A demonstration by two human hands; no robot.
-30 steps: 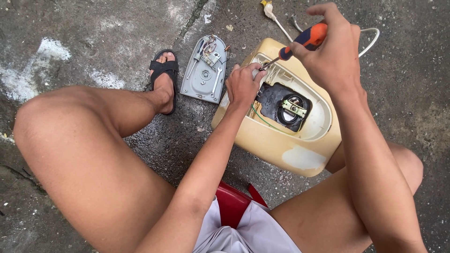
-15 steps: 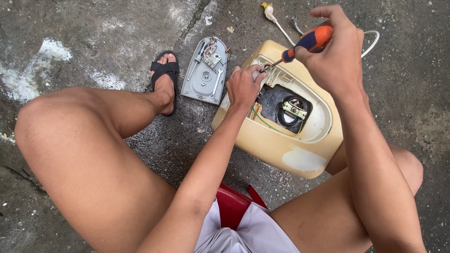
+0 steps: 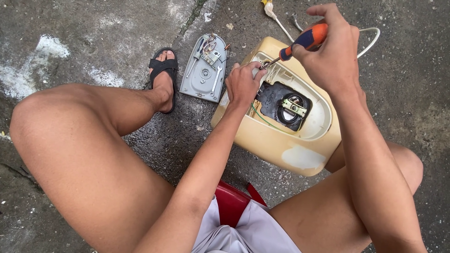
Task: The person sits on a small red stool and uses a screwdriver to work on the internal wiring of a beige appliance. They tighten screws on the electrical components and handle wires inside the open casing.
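The cream plastic casing (image 3: 286, 140) lay on the concrete floor (image 3: 84, 42) right of the frame's centre, its open side up, showing a dark cavity with a round black part (image 3: 286, 108) and a thin green wire (image 3: 262, 117) inside. You held a screwdriver (image 3: 300, 43) with an orange and dark blue handle in your right hand (image 3: 335, 51), near the upper right of the frame; your fingers were wrapped around the handle, and the metal shaft slanted down to the left, its tip at the casing's upper inner edge. Your left hand (image 3: 243, 84) was curled narrow on that same upper rim, fingertips pinched just beside the screwdriver tip; whether they held anything small I could not tell.

Left of the casing, near it, a grey plate (image 3: 204, 70) lay flat on the floor, carrying small wired parts and a small wrench. Further left, your foot sat in a black sandal (image 3: 164, 77). A white cord (image 3: 370, 40) looped behind the casing at the upper right. At the bottom of the frame a red stool (image 3: 232, 201) showed between your bare legs, under pale shorts.
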